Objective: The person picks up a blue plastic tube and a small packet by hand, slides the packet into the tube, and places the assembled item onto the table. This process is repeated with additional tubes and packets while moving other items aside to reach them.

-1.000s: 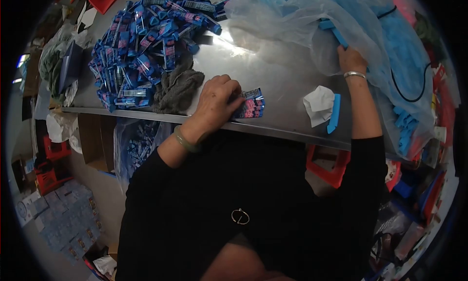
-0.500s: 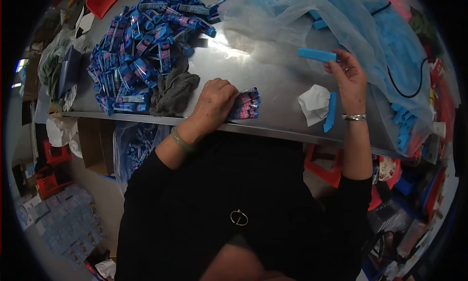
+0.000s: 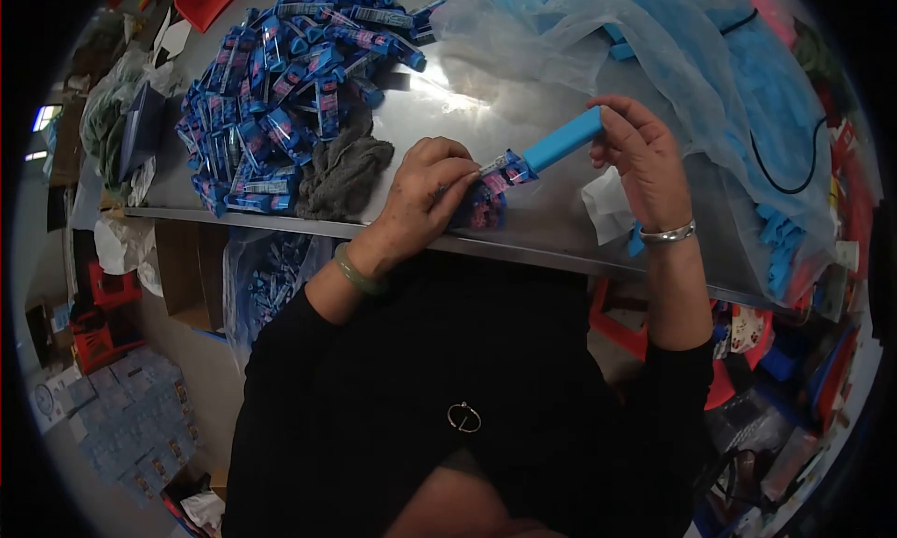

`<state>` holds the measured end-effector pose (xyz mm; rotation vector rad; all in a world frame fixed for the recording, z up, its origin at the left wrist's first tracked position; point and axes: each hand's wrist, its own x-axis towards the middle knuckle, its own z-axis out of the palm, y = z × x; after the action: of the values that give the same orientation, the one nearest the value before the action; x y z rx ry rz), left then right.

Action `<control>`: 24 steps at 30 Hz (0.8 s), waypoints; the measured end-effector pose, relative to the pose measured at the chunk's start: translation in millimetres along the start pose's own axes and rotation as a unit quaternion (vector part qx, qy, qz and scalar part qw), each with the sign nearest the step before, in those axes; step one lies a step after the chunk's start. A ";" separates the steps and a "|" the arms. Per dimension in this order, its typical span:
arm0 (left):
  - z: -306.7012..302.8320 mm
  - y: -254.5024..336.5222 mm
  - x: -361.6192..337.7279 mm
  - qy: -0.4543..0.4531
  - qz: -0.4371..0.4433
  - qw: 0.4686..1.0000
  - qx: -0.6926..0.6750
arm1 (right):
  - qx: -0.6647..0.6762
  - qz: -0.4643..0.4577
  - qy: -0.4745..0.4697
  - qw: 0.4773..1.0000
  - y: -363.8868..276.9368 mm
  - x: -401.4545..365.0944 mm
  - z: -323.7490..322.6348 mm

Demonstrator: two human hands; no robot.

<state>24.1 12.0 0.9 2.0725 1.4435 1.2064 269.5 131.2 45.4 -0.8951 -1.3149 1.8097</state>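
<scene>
My left hand (image 3: 425, 191) is closed, thumb and fingers pinching a small printed plastic wrapper (image 3: 509, 171) whose end points to the right. Beneath it, more blue and pink wrappers (image 3: 484, 208) lie in a stack near the table's front edge. In my right hand (image 3: 645, 155) is a light-blue bar-shaped piece (image 3: 563, 137), gripped at its far right end. The bar slants down to the left, and its lower end meets the wrapper's open end; whether it has entered cannot be made out. A crumpled white paper (image 3: 609, 205) sits below my right hand, partly covered by it.
A big heap of blue wrapped pieces (image 3: 271, 99) covers the metal table's left side, with a dark grey cloth (image 3: 344, 169) against it. Clear plastic sheeting (image 3: 654, 80) over light-blue pieces spreads at right. A red tray (image 3: 207, 1) stands at the back left.
My right hand has brought the light-blue bar left and down to the wrappers, tilting it. My left hand has lifted one wrapper's end from the stack.
</scene>
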 end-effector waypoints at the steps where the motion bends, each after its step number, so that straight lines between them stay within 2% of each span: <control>1: 0.1 0.4 0.3 0.002 0.006 1.000 -0.004 | 0.001 0.011 -0.008 1.000 0.5 1.2 0.8; 5: 1.8 0.0 0.2 0.003 0.013 1.000 -0.009 | -0.043 0.022 0.007 0.999 0.4 2.0 7.2; 7: 2.0 -0.5 0.8 0.009 0.027 1.000 0.007 | -0.115 -0.008 0.021 0.993 -1.1 1.7 12.1; 11: 3.4 0.0 4.0 0.016 0.018 1.000 0.005 | -0.120 -0.021 0.044 0.992 -2.2 4.9 23.5; 14: 6.2 1.6 5.4 0.009 -0.030 0.999 -0.034 | -0.121 -0.020 0.043 0.991 1.9 7.0 35.1; 16: 12.6 7.2 4.9 0.011 -0.206 0.957 -0.205 | -0.127 -0.026 0.054 0.990 8.2 8.9 39.9; 17: 13.9 9.8 6.5 0.011 -0.205 0.957 -0.205 | -0.127 -0.027 0.054 0.990 11.3 10.1 42.5; 19: 15.0 15.7 11.3 -0.022 -0.292 0.890 -0.350 | -0.118 -0.031 0.048 0.991 16.8 11.9 46.2; 22: 18.8 13.7 11.5 -0.033 -0.305 0.863 -0.401 | -0.177 -0.014 0.031 0.984 24.0 13.0 48.5; 24: 14.3 14.9 13.2 -0.044 -0.312 0.845 -0.432 | -0.156 -0.024 0.021 0.987 20.2 11.5 48.6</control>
<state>45.9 20.0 8.7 0.9285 1.0735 1.1367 219.3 113.9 36.3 -1.0499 -1.6071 1.5638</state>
